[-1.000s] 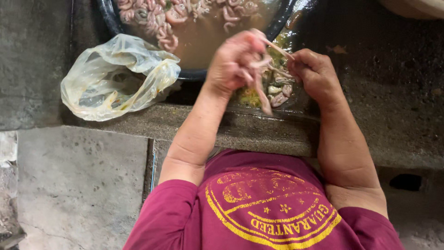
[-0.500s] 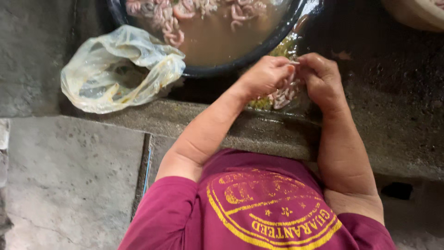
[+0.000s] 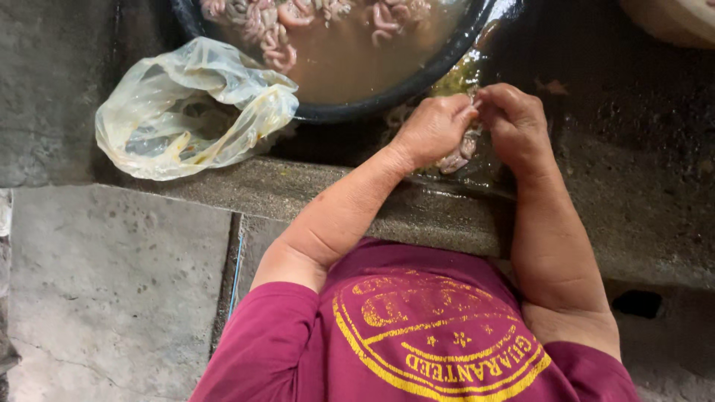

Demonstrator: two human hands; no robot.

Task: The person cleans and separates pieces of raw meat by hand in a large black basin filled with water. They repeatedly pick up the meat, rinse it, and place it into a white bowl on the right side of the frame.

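Pinching together, left hand (image 3: pixel 436 128) and right hand (image 3: pixel 514 123) close on a pale intestine strip (image 3: pixel 456 158) just near of the dark basin (image 3: pixel 387 100). Strip appears to hang nearward from the fingers, long axis far-to-near; partly hidden. Risk: slick, wet surface could slip free onto the concrete ledge (image 3: pixel 298 193).

We see a rough grey concrete ledge (image 3: pixel 223 190) running across the view — wet and dark toward its right end (image 3: pixel 633 149). Below it lies a floor of large stone slabs (image 3: pixel 112 298), pale grey, pitted and stained, with a dark joint (image 3: pixel 231 283) between two of them. Soft, even daylight falls from above — no hard shadows.
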